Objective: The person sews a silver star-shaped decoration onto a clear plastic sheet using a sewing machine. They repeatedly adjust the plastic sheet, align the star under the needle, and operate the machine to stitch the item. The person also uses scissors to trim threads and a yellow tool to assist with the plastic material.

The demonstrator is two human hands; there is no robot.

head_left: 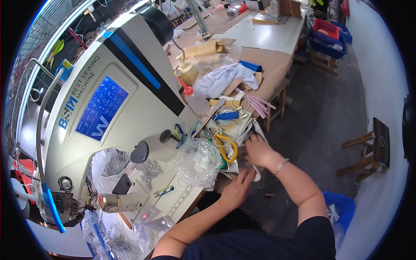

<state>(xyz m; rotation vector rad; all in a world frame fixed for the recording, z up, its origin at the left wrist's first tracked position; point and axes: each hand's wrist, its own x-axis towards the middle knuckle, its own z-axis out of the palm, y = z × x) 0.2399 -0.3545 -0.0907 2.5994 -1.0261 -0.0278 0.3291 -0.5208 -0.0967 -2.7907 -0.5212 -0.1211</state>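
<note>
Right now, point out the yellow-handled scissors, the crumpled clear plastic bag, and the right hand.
yellow-handled scissors [226, 146], head view, on the yellow handle loop.
crumpled clear plastic bag [198, 162], head view, middle of the bag.
right hand [257, 149], head view, back of the hand.

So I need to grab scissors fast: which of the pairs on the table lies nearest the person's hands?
The yellow-handled scissors, just left of the right hand and above the left hand. The small snips lie farther left, by the white sewing machine.
</note>
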